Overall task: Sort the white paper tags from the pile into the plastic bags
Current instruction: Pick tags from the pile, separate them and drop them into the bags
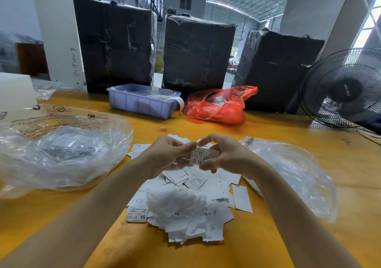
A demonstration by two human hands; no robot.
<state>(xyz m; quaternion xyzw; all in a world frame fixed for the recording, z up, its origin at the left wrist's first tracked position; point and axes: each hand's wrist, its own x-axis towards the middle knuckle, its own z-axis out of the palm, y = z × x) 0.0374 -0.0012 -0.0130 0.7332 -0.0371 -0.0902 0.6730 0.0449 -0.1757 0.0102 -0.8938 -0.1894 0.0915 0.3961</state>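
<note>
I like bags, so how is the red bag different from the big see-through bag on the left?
The red bag is orange-red and lies at the back of the table by the purple bin; the clear bag is colourless and lies near the left arm. The clear bag looks bigger and shows white tags inside; what the red bag holds is hard to tell. Both are crinkly plastic.

Pile: loose white paper tags [181, 203] heaped at lower centre of the frame, overlapping, some printed XS or L.
Held tag: one white XS tag [203, 155] lifted above the pile, at frame centre.
Left bag: clear plastic bag [61, 150], crumpled, tags inside, one reading XS, left of the pile.
Right bag: clear plastic bag [292, 174], lying flat right of the pile.
</note>
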